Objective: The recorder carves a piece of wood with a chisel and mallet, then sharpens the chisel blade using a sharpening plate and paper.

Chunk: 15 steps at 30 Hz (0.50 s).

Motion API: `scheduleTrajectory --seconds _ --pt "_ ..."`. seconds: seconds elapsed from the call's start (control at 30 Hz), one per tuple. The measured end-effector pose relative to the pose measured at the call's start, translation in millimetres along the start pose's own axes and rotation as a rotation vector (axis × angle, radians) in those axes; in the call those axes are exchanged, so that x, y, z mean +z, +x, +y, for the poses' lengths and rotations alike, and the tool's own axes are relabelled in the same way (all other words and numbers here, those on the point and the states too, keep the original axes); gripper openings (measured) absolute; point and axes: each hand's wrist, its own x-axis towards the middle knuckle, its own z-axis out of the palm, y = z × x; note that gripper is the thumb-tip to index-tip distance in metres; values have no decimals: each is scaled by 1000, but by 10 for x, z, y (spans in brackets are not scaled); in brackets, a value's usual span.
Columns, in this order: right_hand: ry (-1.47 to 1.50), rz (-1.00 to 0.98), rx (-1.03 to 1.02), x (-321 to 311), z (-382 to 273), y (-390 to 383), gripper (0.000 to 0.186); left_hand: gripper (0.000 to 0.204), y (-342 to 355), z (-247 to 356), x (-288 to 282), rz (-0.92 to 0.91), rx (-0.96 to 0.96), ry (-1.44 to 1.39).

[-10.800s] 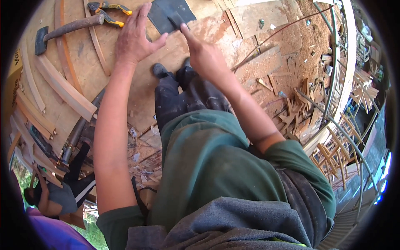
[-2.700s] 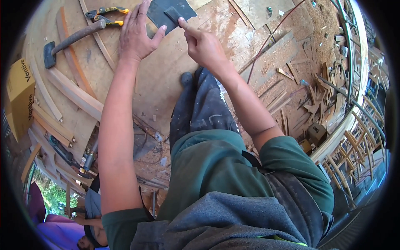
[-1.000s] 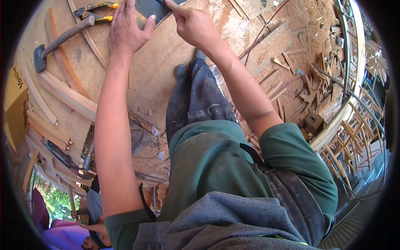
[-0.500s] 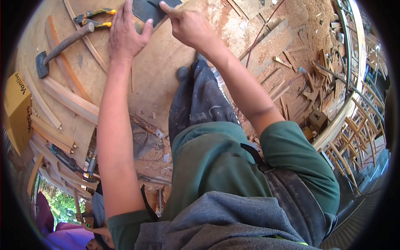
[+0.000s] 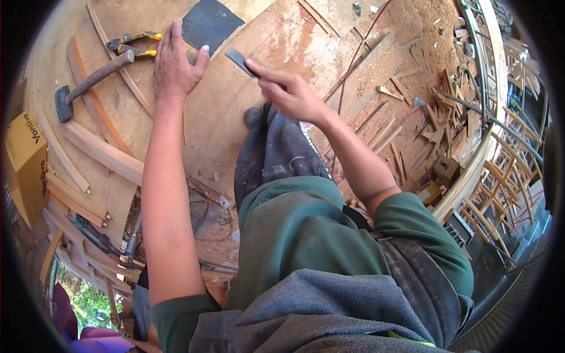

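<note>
Jutting from clasping right fingers (image 5: 268, 72), flat grey strip (image 5: 238, 60), left fingers (image 5: 176, 34) spread, unclenched, beside dark sheet (image 5: 213, 23)

The sawdust-covered brown floor (image 5: 445, 44), right, carries splintered brown timber offcuts (image 5: 435, 135). Slender light-wood frames with crossed bars (image 5: 500, 187) are located farther right, beyond a long pale beam (image 5: 498, 65). Near left, bright daylight falls on green foliage (image 5: 97, 301).

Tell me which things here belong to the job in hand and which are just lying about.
Seemingly in use:
flat dark strip, in the right hand
dark square sheet, beside the left hand

Seemingly just lying about:
wooden-handled hammer
yellow-handled pliers
curved wooden strips
cardboard box
wood offcuts
</note>
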Motion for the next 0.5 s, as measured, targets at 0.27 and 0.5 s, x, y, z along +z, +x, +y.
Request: scheduleTrajectory --seconds 0.27,0.5 --pt "1827 -342 420 -387 -557 -362 64 87 -3 71 -35 -55 -46 -16" --pt "1702 -374 289 -561 -607 -187 63 89 28 97 -63 -99 -48 -2"
